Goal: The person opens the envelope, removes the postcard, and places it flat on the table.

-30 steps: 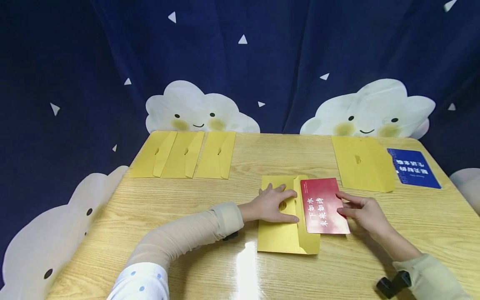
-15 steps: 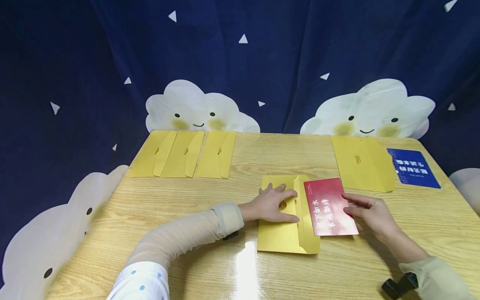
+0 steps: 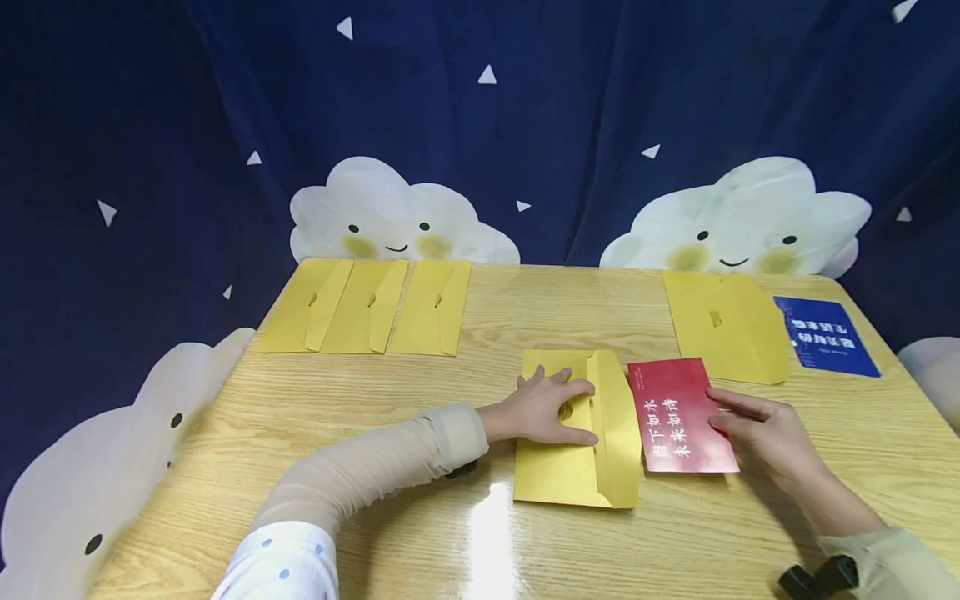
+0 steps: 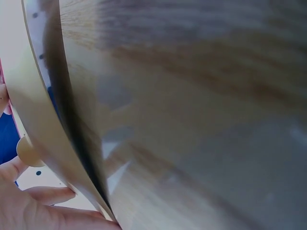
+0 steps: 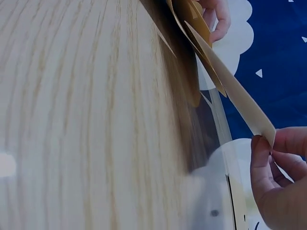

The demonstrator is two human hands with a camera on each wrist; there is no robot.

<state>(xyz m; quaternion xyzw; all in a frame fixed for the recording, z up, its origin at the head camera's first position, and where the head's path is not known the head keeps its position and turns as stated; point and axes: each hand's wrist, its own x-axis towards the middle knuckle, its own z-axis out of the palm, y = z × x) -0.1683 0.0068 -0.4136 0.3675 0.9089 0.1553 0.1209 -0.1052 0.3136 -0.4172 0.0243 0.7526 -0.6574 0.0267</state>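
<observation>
My left hand [image 3: 542, 410] lies with spread fingers on a yellow envelope [image 3: 551, 479] in the middle of the table, beside its half-round notch. The envelope's flap [image 3: 618, 433] is folded out to the right. Between thumb and fingers, my right hand [image 3: 772, 437] pinches the right edge of a red card [image 3: 682, 417] with white characters, just right of the flap. In the right wrist view the card [image 5: 235, 86] shows tilted, its pale back visible, its far end beside the envelope. The left wrist view has the left fingers [image 4: 50, 194] along the envelope.
Three yellow envelopes with folded flaps, the nearest one [image 3: 431, 308] among them, lie side by side at the back left. Another envelope [image 3: 712, 333], flap out, lies back right beside a blue card [image 3: 832, 337]. A dark blue curtain [image 3: 555, 108] with clouds hangs behind the wooden table [image 3: 300, 408].
My right hand has moved right with the red card, which has come away from over the envelope's flap to beside it. The left hand has stayed in place on the envelope.
</observation>
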